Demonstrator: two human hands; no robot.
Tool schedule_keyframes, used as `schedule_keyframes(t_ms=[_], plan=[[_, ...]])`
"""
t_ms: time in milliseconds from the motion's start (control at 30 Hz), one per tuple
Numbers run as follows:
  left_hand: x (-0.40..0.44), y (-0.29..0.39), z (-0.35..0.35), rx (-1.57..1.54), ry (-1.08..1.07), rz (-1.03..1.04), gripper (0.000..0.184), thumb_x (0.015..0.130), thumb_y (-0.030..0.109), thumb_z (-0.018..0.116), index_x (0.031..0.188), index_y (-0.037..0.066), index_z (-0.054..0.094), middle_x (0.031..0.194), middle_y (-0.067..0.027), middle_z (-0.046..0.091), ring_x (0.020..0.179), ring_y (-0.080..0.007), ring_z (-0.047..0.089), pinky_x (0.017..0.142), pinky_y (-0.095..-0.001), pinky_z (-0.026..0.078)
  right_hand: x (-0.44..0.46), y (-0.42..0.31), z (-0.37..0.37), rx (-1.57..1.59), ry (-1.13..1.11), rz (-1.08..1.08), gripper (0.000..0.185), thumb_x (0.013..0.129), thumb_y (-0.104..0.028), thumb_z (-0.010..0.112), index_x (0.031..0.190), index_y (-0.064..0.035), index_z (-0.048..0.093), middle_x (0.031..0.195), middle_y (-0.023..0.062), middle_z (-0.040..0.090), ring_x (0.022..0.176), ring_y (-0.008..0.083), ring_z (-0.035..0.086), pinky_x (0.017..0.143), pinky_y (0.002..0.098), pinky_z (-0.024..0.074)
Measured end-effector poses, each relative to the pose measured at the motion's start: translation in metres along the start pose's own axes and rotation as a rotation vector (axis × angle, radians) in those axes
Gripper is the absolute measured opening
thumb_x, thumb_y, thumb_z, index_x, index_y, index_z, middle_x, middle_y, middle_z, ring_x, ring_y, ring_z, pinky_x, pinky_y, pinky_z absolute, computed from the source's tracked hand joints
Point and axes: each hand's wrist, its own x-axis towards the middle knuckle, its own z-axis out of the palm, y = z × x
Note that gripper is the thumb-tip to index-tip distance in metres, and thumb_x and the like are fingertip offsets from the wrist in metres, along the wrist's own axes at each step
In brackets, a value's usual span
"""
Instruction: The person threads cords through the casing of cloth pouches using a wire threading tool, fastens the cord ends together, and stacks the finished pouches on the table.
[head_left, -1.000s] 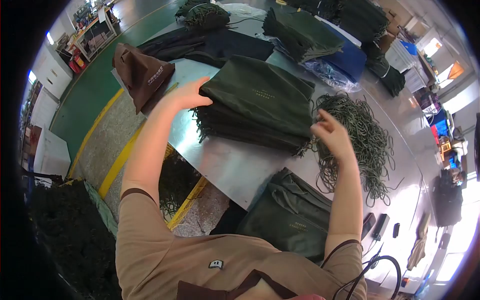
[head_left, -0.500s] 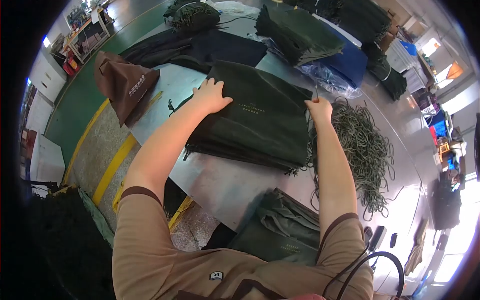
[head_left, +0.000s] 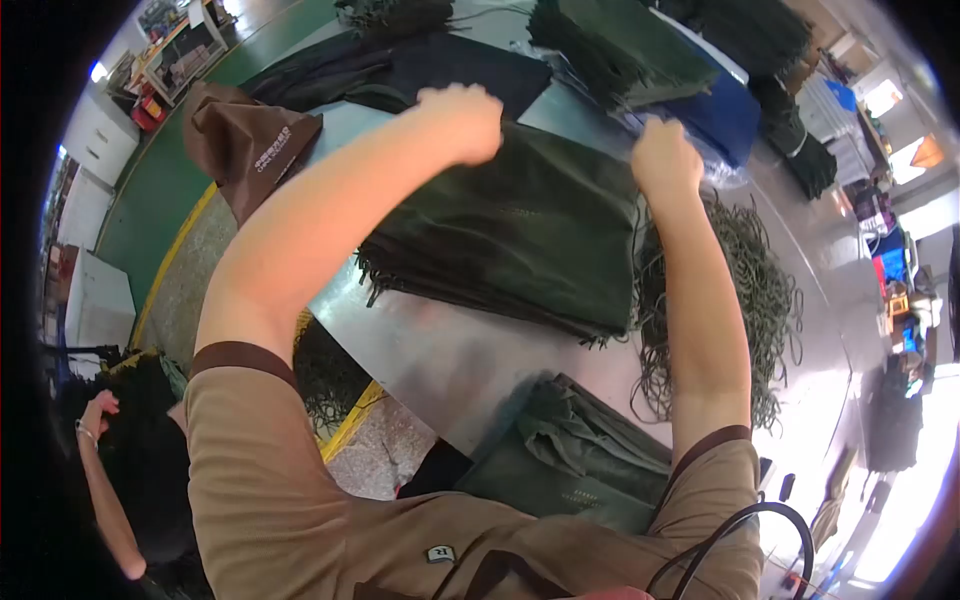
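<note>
A stack of dark green fabric bags (head_left: 520, 240) with small gold print and cord ends along its lower left edge lies on the metal table (head_left: 400, 340). My left hand (head_left: 465, 120) is closed over the stack's far edge, left of its middle. Beyond its far right corner my right hand (head_left: 667, 158) is closed too. The fingertips of both hands are turned away, so whatever they grip is hidden. A tangled heap of green cords (head_left: 755, 300) sits right of the stack, partly behind my right forearm. Another green bag pile (head_left: 590, 460) lies close to my body.
A brown bag (head_left: 245, 145) stands at the table's left edge. Dark cloth (head_left: 440, 65) lies behind the stack. Further back are green bags (head_left: 620, 50) and a blue bundle in clear plastic (head_left: 725, 115). Another person's arm (head_left: 100, 480) shows at the lower left.
Both hands have moved away from my body to the stack's far side, and my left hand has closed from spread fingers. Another person's arm has appeared at the lower left.
</note>
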Motion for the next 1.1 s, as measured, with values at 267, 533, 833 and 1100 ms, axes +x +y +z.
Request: schedule_keyframes(t_ms=[267,533,833,1100], plan=[[0.062,-0.003,0.168,-0.154,0.221,-0.130,0.088,0.091,0.070,0.049,0.159,0.019,0.026,0.167,-0.0127,0.018,0.155,-0.0299,0.010,0.116,-0.0694,0.012,-0.045,-0.022,0.151,0.124,-0.158,0.063,0.069,0.091,-0.016,0.055,0.155,-0.0097,0.030,0.158,0.0233,0.031,0.097,0.0382,0.071,0.083,0.0454,0.0579],[0.063,0.003,0.137,0.024,0.042,-0.159,0.093,0.089,0.074,0.049,0.159,0.017,0.024,0.167,-0.0139,0.013,0.154,-0.0382,0.008,0.114,-0.0708,0.016,-0.034,0.002,0.137,0.243,-0.005,0.012,0.060,0.091,-0.015,0.052,0.149,-0.0085,0.037,0.155,0.0235,0.035,0.097,0.0384,0.071,0.081,0.0471,0.0577],[-0.131,0.069,0.075,-0.204,0.255,0.250,0.064,0.097,0.047,0.057,0.147,0.008,0.046,0.156,-0.0196,0.037,0.146,-0.0385,0.031,0.118,-0.0570,0.023,-0.221,0.231,-0.055,0.166,0.013,0.396,0.027,0.098,-0.020,0.044,0.107,-0.0025,0.063,0.096,0.0246,0.069,0.095,0.0441,0.066,0.081,0.0532,0.0514],[-0.183,0.127,0.069,-0.044,0.284,0.232,0.072,0.094,0.048,0.061,0.148,0.006,0.042,0.156,-0.0182,0.037,0.147,-0.0368,0.030,0.118,-0.0584,0.019,-0.418,0.314,-0.002,0.379,-0.254,0.554,0.030,0.083,-0.033,0.064,0.097,-0.0073,0.071,0.093,0.0184,0.071,0.092,0.0350,0.069,0.080,0.0453,0.0546]])
